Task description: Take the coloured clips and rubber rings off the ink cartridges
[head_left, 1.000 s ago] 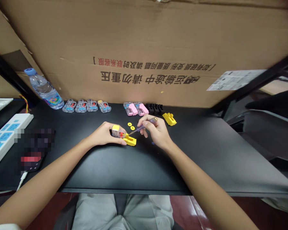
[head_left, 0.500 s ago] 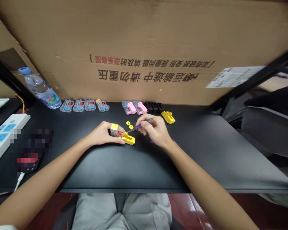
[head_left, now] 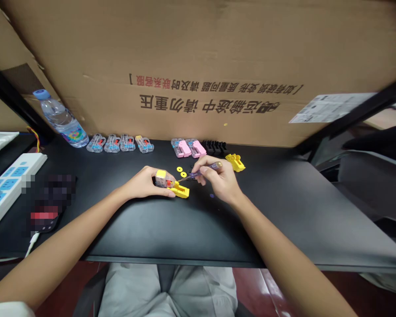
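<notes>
My left hand is closed around a small clear plastic casing with a yellow square end and red parts inside. A yellow plastic part juts from the casing's right side, low over the table. In my right hand is a screwdriver with a translucent purple handle, gripped between thumb and fingers. Its thin shaft points left, with the tip at the yellow part; whether it touches is too small to tell. Two yellow rings lie just beyond, beside small dark pieces partly hidden by my right hand.
Several clear casings line the back left, with two pink-and-clear ones at the middle. Black parts and a yellow part sit right of them. A water bottle, power strip and phone stand left. Cardboard rises behind.
The whole view has shifted slightly, so most things appear a little further right. Both hands keep their holds, and the screwdriver stays at the yellow part.
</notes>
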`<state>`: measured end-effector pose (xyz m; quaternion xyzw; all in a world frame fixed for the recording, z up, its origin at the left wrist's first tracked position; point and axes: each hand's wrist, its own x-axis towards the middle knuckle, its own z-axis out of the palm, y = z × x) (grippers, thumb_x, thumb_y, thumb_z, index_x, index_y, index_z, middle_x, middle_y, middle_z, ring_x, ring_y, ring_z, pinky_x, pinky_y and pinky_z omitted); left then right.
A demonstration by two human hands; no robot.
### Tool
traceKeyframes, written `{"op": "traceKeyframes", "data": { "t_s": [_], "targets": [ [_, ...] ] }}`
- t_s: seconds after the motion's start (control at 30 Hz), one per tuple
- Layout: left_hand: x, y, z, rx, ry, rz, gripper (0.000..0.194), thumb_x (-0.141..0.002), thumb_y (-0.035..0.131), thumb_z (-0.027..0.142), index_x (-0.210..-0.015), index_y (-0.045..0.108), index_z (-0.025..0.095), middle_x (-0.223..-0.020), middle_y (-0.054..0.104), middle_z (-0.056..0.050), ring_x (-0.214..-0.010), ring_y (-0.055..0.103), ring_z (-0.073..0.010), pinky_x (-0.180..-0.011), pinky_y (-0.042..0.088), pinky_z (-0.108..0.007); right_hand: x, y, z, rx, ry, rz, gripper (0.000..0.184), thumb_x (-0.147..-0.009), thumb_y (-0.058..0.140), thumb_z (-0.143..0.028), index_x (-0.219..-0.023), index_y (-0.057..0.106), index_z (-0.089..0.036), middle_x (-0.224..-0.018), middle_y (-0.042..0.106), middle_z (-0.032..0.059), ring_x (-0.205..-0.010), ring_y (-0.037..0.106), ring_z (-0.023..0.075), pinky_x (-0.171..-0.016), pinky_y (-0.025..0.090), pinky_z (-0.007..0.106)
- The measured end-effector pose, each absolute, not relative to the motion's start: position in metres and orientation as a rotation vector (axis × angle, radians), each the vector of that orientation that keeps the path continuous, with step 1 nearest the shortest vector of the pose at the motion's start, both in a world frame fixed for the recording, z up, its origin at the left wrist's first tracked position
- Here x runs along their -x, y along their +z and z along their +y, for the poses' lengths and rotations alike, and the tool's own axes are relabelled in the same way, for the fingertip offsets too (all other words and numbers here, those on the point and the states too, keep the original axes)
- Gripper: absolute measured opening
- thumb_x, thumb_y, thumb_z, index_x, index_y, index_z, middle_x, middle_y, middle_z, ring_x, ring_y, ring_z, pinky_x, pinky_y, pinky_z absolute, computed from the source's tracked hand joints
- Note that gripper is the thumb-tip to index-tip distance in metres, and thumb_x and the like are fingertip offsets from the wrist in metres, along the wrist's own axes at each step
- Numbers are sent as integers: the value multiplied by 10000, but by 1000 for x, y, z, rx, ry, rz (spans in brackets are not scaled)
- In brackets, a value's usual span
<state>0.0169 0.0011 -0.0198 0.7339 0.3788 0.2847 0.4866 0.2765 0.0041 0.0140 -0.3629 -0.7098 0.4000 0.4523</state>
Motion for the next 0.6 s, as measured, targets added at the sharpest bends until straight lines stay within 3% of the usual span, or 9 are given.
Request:
{"op": "traceKeyframes", "data": {
  "t_s": [0.6],
  "targets": [
    [-17,-22,2,-1809,693,938,498,-747,954,479,-1085,823,138,-959,838,-71,-877,773,-222,-838,584,-296,-275,16,2,891,947,-1823,158,-868,601,-282,-806,718,-196,-597,620,-17,-513,552,141,-544,443,287]
  ]
}}
